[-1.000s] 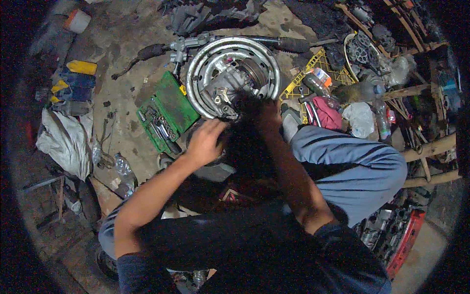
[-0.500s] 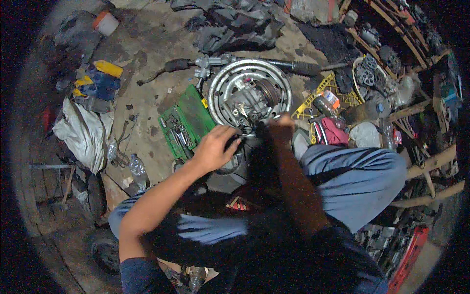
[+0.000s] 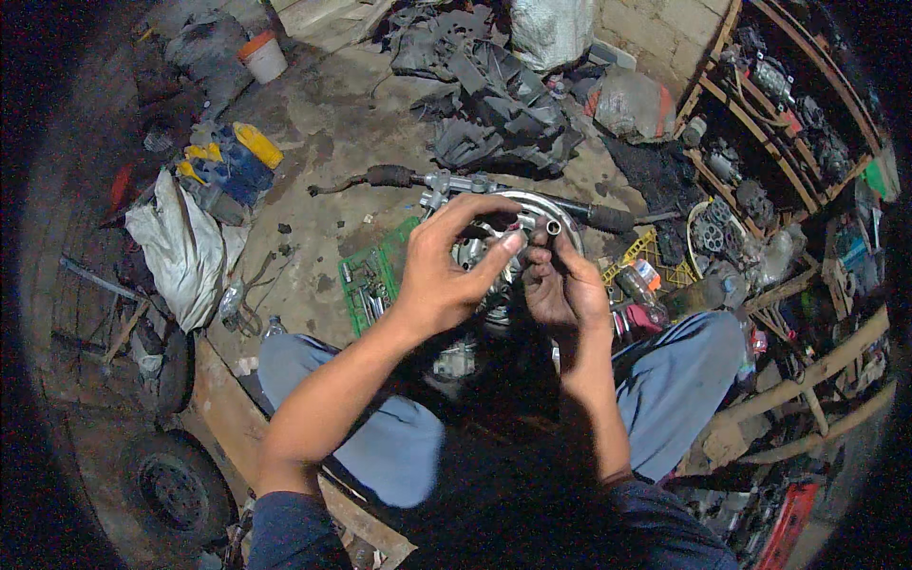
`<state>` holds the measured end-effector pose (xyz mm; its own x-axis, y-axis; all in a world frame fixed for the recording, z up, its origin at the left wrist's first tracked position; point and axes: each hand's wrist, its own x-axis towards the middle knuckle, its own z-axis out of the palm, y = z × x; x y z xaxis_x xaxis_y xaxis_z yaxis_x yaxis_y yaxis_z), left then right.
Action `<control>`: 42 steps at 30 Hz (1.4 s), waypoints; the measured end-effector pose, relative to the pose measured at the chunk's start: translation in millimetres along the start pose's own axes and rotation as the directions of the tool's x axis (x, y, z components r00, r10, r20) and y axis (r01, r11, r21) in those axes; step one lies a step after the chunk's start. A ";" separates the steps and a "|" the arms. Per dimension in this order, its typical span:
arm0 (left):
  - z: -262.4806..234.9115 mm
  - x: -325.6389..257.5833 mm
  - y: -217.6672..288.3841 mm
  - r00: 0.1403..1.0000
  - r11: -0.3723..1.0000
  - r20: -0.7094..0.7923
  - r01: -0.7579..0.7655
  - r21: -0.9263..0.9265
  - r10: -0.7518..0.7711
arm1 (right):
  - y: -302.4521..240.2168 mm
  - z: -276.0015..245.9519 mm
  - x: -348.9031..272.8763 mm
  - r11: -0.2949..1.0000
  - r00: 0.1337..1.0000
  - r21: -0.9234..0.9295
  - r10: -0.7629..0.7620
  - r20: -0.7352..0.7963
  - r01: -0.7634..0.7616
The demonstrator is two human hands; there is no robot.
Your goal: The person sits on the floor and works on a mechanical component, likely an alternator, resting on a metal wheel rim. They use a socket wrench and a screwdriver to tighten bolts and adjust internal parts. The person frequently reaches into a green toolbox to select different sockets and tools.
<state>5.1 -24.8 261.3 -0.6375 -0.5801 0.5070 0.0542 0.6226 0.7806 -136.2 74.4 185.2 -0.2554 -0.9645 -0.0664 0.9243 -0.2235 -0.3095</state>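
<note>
Raised over the steel wheel rim [image 3: 560, 207], my right hand [image 3: 570, 280] pinches a small metal socket [image 3: 554, 228] between thumb and fingers; its round hollow end faces up. My left hand [image 3: 446, 266] is close by on the left, thumb and fingers curved but apart, with nothing visible between them. Behind both hands, a metal machine part [image 3: 470, 253] sits in the rim, mostly covered. To the left of my left wrist lies an open green socket case [image 3: 366, 275] holding several metal sockets.
A long steering rack [image 3: 475, 183] lies beyond the rim. Crumpled black plastic [image 3: 503, 114] is farther off. On the left are a white sack [image 3: 185, 252] and a tyre [image 3: 176, 489]. To the right are a yellow plastic crate [image 3: 641, 249] and wooden shelves [image 3: 760, 114] of parts.
Both hands have lifted from the machine part and come together above the rim. The socket now shows in my right hand. The view has tilted, bringing more of the far floor in.
</note>
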 end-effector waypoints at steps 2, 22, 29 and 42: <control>-3.1 1.2 6.2 1.000 1.000 0.012 0.002 -0.012 -0.002 | 6.2 5.0 -2.4 0.998 0.998 -0.013 0.061 -0.006 -0.061; -10.4 -1.0 3.5 0.997 0.998 0.045 -0.069 -0.002 0.069 | 21.3 42.8 -13.9 0.989 0.994 0.120 0.093 -0.056 -0.086; -12.4 -2.6 3.5 0.995 0.996 0.045 -0.086 0.005 0.086 | 24.1 57.8 -16.5 0.991 0.993 0.116 0.071 -0.095 -0.060; -12.3 -6.1 -1.7 0.962 0.944 0.042 0.272 -0.188 -0.269 | 27.6 69.8 -24.9 0.688 0.904 -0.681 -0.419 -0.091 0.250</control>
<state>18.3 -28.7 261.4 -0.6604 -0.7034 0.2629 0.0226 0.3313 0.9433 -84.5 82.5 244.5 -0.6437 -0.7651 -0.0172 0.3787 -0.2990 -0.8759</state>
